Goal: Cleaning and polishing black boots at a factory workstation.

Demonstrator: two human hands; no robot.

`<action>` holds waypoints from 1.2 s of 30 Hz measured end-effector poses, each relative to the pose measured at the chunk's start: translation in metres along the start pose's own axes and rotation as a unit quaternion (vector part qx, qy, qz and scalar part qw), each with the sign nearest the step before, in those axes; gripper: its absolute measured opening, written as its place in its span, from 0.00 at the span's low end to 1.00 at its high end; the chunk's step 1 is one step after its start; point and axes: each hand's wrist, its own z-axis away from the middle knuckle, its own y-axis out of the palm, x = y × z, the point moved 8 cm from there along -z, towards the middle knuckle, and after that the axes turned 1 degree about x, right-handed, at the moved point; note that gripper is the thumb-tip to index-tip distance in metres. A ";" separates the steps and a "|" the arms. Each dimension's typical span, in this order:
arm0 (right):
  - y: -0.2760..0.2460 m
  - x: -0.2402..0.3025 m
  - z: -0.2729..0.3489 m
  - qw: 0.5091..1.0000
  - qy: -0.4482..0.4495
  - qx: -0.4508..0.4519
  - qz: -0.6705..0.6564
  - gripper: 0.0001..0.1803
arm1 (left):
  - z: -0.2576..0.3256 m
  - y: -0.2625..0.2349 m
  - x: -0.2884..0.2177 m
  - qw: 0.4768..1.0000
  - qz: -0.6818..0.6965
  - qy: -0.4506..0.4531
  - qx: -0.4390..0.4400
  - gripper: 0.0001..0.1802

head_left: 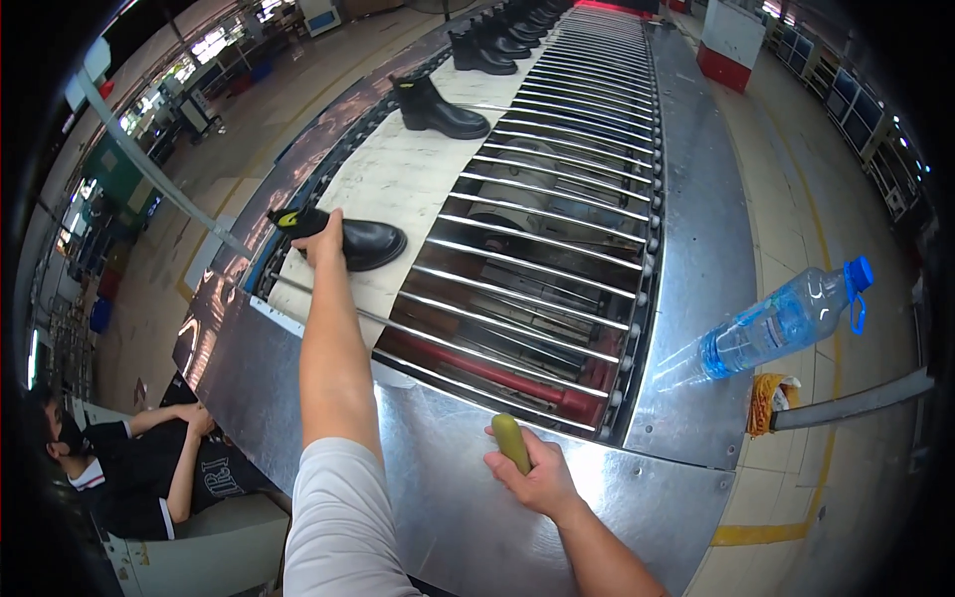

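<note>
My left arm reaches forward to a black ankle boot (373, 244) on the pale belt at the near end of the conveyor. My left hand (324, 239) is closed around the boot's shaft, beside its yellow-green patch. Over the metal plate at the near edge, my right hand (537, 476) grips an olive-green rounded handle (510, 443); whatever lies at its other end is hidden by the hand. Farther along the belt stands another black boot (438, 107), upright, with its toe to the right.
Bare metal rollers (557, 214) run beside the pale belt (388, 184). More black boots (482, 50) line the far belt. A blue-capped water bottle (781, 323) stands on the right metal ledge (696, 249). At the lower left sits another person (149, 463) in dark clothes.
</note>
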 end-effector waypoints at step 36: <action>0.002 -0.004 0.000 0.989 0.045 0.005 -0.140 0.24 | 0.495 -0.265 0.185 0.640 0.587 -0.310 0.388 0.55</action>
